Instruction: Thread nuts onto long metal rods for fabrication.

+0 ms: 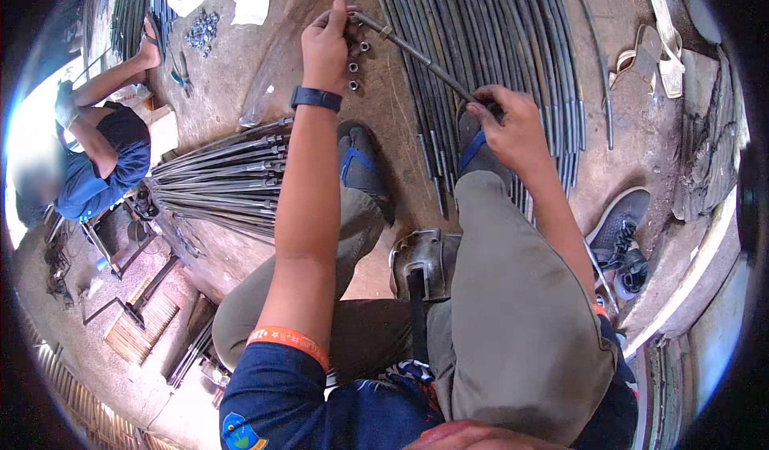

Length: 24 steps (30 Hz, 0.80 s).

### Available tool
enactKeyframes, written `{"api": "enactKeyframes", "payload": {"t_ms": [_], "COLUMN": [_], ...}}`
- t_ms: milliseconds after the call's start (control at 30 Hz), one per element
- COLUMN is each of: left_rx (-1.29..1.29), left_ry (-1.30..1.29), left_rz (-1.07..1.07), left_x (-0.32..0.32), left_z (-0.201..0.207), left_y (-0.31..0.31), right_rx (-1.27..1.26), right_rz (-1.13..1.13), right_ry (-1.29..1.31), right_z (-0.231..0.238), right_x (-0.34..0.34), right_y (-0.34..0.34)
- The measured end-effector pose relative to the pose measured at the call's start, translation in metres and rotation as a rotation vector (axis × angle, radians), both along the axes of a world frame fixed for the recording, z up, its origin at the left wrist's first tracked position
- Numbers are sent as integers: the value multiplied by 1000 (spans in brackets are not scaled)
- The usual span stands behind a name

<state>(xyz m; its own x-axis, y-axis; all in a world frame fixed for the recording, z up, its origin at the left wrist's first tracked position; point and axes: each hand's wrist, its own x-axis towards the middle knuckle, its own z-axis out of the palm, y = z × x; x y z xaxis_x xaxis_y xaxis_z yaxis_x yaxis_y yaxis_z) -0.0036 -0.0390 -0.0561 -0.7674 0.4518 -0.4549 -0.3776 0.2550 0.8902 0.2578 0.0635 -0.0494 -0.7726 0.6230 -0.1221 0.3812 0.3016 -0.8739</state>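
I am holding a thin metal rod (pixel 416 52) between my two hands: my left hand (pixel 327 49) is pinching its bent upper end, fingers closed on it, while my right hand (pixel 513 125) is clamping the lower end. Small nuts (pixel 353 67) are lying just beside my left fingers.
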Motion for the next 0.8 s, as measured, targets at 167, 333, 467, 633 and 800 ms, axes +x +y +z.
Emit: {"api": "enactKeyframes", "payload": {"t_ms": [167,333,467,633,800], "left_rx": [-4,81,60,203,220], "left_ry": [7,-180,-170,-263,-289], "left_rz": [-83,-39,30,-22,44], "left_x": [5,4,7,17,20], "left_z": [-7,-7,-2,3,-9], "left_y": [-1,-11,-3,9,10], "right_rx": [-7,2,13,47,18], "right_rz": [-3,7,3,12,11], "right_ry": [12,13,-16,-20,-31], "right_z": [1,3,4,3,2], "right_x": [1,-1,0,0,1], "right_y": [1,2,2,1,0]}}
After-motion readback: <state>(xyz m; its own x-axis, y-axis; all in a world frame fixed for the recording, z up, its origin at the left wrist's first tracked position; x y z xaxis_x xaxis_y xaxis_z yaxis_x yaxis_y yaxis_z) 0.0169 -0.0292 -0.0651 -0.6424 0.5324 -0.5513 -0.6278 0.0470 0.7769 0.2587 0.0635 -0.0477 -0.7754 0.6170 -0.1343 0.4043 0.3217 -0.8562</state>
